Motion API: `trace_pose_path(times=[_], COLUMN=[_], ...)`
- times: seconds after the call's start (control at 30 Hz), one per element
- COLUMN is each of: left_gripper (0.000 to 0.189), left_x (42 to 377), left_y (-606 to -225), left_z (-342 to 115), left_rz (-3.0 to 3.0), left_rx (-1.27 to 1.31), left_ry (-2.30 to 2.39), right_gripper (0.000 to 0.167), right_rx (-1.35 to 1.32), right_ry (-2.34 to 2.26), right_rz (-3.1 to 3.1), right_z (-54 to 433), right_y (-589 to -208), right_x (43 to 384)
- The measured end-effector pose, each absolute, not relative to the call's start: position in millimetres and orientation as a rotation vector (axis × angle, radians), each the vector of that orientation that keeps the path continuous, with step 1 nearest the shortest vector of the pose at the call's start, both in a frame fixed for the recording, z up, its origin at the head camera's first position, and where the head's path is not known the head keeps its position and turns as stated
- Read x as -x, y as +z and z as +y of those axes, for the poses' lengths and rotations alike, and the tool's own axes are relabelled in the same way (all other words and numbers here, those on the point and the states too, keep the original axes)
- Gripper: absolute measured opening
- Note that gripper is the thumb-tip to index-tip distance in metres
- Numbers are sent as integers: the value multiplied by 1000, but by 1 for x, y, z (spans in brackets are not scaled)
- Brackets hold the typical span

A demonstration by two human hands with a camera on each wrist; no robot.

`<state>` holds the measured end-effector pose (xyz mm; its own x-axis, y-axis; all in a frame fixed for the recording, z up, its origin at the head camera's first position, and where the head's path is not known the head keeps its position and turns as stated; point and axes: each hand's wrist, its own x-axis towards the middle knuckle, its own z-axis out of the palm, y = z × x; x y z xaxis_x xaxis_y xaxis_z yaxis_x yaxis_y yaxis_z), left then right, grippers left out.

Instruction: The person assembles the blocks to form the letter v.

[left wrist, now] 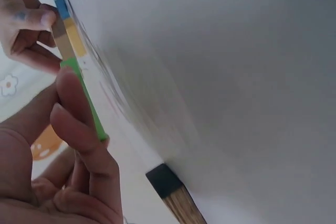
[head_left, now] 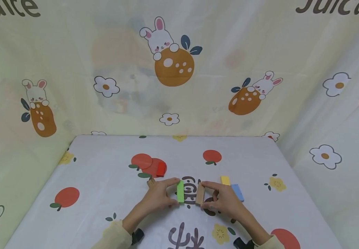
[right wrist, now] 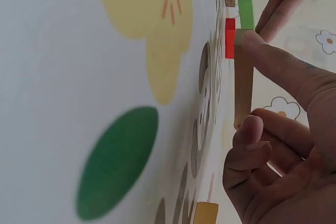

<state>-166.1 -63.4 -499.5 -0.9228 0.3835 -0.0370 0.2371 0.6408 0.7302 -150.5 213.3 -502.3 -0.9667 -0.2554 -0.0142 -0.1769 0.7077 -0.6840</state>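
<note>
My left hand (head_left: 156, 196) pinches a green block (head_left: 180, 192) by its two ends, between thumb and finger. Across from it, my right hand (head_left: 228, 200) pinches a brown wooden block (head_left: 200, 194) the same way. The two blocks stand roughly parallel over the printed lettering, with a gap between them. In the right wrist view the brown block (right wrist: 243, 80) spans from one fingertip to another, and the green block (right wrist: 245, 9) shows beyond it. Partly hidden behind my left hand lies a wooden block with a black end (left wrist: 164, 179).
A red block (head_left: 160, 169) lies farther back on a printed apple. Behind my right hand are a yellow block (head_left: 225, 180) and a blue block (head_left: 237, 192), close together. The white printed tablecloth (head_left: 104, 166) reaches back to a hanging patterned curtain (head_left: 198, 103).
</note>
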Motion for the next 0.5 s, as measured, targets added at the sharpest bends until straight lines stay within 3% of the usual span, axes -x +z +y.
trace_pose_path(times=[0.5], left_gripper=[73], left_x=[158], left_y=[-497], left_z=[-53], left_rz=[2710], left_rx=[-406], left_ry=[1235], right_gripper=[80], right_rx=[158], right_ry=[-1092], right_rz=[2836], right_z=[203], right_y=[-501], right_x=[149])
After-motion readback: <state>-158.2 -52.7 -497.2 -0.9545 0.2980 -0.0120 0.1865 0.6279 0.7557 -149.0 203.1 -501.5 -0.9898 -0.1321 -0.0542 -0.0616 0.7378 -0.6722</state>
